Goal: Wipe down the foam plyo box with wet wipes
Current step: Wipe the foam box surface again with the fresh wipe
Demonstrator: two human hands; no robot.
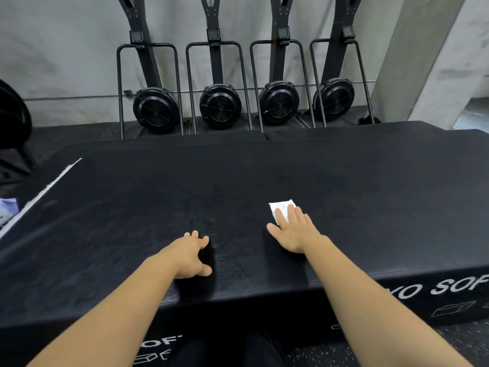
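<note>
A large black foam plyo box [264, 181] fills the middle of the view, with white lettering on its near side. A white wet wipe [280, 207] lies flat on its top, right of centre. My right hand [292, 231] presses on the wipe with straight, spread fingers that cover its near half. My left hand [191, 254] rests on the box top to the left of it, fingers spread, holding nothing.
Several black fan machines [221, 105] stand in a row against the grey wall behind the box. A second black pad [370, 128] lies behind on the right. A pale packet [8, 207] lies on the floor at the far left.
</note>
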